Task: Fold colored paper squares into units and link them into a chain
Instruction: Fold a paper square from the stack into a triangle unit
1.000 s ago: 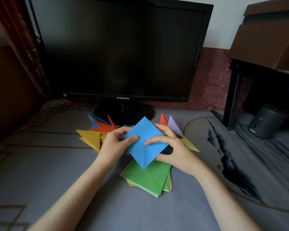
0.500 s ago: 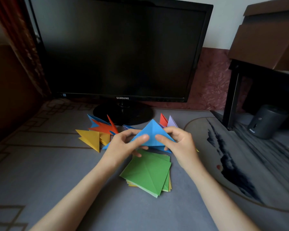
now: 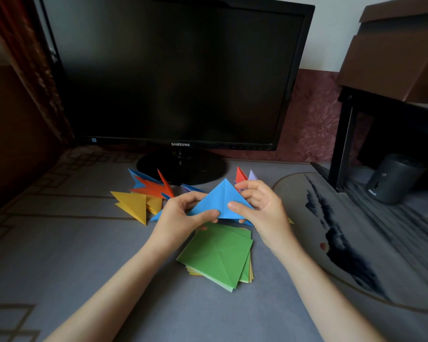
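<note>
Monitor [image 3: 178,77] at the back edge of the table [image 3: 59,243]; folded units [image 3: 134,203] before its stand; paper stack [image 3: 218,257] nearer the front edge, under the folded sheet [image 3: 220,201] pinched between left hand [image 3: 181,218] and right hand [image 3: 265,208].

I see blue paper [image 3: 220,201] folded into triangle, apex up, raised just behind stack of squares [image 3: 218,255]; stack flat, green on top; yellow unit [image 3: 134,203], orange unit [image 3: 151,187] lie left.
</note>
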